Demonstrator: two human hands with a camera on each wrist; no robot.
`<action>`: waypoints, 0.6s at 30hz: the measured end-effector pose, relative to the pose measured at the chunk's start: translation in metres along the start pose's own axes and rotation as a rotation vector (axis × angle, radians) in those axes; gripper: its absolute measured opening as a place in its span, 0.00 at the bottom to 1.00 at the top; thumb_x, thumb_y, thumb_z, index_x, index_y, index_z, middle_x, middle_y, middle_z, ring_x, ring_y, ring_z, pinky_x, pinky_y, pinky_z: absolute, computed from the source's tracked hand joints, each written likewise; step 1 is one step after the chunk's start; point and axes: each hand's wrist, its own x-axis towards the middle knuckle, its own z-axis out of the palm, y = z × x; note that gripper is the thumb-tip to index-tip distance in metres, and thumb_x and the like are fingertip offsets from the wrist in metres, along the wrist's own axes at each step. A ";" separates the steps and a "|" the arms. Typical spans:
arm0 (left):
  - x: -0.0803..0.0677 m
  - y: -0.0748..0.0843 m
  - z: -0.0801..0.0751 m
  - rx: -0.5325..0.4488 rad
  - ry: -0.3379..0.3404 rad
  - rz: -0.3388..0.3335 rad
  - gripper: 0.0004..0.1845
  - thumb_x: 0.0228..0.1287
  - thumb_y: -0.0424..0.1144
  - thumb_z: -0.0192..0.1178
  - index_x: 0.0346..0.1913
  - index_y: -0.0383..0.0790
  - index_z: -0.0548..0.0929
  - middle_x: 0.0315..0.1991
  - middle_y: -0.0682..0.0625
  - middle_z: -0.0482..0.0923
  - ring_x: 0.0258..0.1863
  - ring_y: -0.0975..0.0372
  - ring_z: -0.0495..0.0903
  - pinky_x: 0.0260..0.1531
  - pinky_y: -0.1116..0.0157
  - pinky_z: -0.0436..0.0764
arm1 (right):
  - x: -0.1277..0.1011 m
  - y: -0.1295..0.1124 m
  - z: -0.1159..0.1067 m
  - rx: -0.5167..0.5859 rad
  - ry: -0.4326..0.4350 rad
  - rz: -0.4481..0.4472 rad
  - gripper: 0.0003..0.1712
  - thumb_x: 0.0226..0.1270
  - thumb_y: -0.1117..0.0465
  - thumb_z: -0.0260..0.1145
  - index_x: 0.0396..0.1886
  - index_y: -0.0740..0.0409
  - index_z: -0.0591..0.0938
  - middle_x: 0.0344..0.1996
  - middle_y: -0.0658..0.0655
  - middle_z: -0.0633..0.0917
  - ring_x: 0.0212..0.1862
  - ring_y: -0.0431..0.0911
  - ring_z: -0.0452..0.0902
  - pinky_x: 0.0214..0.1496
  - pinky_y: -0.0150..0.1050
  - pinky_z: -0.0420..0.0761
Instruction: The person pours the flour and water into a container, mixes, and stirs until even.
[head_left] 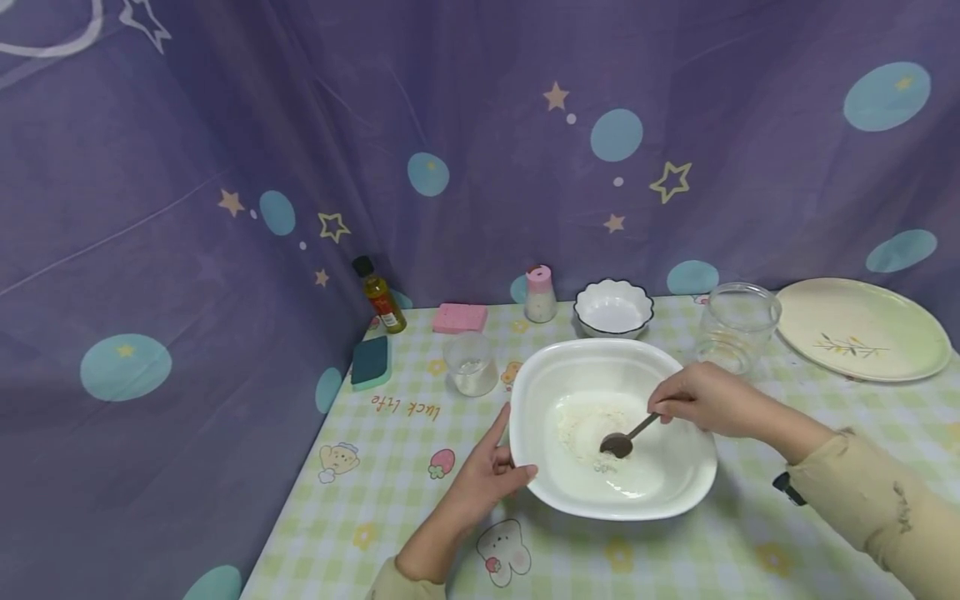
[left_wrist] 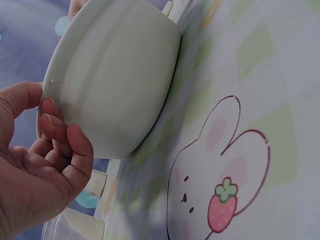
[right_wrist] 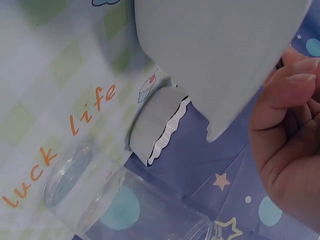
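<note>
A large white basin (head_left: 536, 367) stands on the table, holding pale powder (head_left: 577, 433) and a whitish liquid. My left hand (head_left: 483, 475) grips its left rim; in the left wrist view the thumb lies over the rim (left_wrist: 47, 82) and the fingers curl beneath it. My right hand (head_left: 701, 400) pinches the handle of a dark brown spoon (head_left: 618, 444), whose bowl sits in the powder and liquid. In the right wrist view the right hand (right_wrist: 290, 130) is beside the basin (right_wrist: 215, 45), and the spoon is mostly hidden.
Behind the basin stand a scalloped white bowl (head_left: 613, 308), a clear jar (head_left: 738, 325), a pink-topped shaker (head_left: 540, 296) and a clear cup (head_left: 472, 367) with white contents. An oval plate (head_left: 862, 325) is at right; an oil bottle (head_left: 382, 300), pink sponge (head_left: 460, 317) and green sponge (head_left: 371, 362) are at left.
</note>
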 end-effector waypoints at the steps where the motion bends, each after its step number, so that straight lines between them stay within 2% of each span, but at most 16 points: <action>1: 0.000 0.000 0.000 0.002 0.000 0.000 0.51 0.62 0.32 0.66 0.79 0.52 0.42 0.41 0.28 0.81 0.22 0.65 0.71 0.23 0.73 0.70 | 0.001 -0.001 0.001 -0.001 -0.001 -0.023 0.06 0.67 0.65 0.65 0.36 0.54 0.88 0.25 0.43 0.84 0.17 0.34 0.68 0.17 0.33 0.74; 5: 0.000 0.000 0.000 0.008 0.001 0.000 0.52 0.62 0.32 0.66 0.79 0.51 0.42 0.40 0.30 0.81 0.22 0.65 0.71 0.24 0.72 0.71 | 0.006 -0.003 0.008 -0.058 0.021 -0.103 0.05 0.66 0.64 0.66 0.35 0.51 0.88 0.25 0.38 0.83 0.24 0.32 0.71 0.25 0.32 0.74; 10: -0.001 0.001 0.001 0.006 0.001 -0.002 0.52 0.62 0.32 0.65 0.79 0.49 0.41 0.41 0.28 0.81 0.22 0.64 0.72 0.24 0.73 0.72 | 0.013 -0.008 0.018 -0.084 0.073 -0.191 0.04 0.65 0.63 0.68 0.35 0.51 0.88 0.26 0.39 0.84 0.31 0.32 0.77 0.33 0.33 0.77; 18: -0.001 0.003 0.001 0.003 -0.011 0.008 0.51 0.63 0.31 0.64 0.79 0.50 0.42 0.40 0.31 0.81 0.22 0.65 0.72 0.25 0.72 0.72 | 0.024 -0.015 0.030 -0.127 0.176 -0.209 0.05 0.65 0.62 0.68 0.37 0.49 0.89 0.32 0.42 0.87 0.32 0.32 0.77 0.33 0.33 0.78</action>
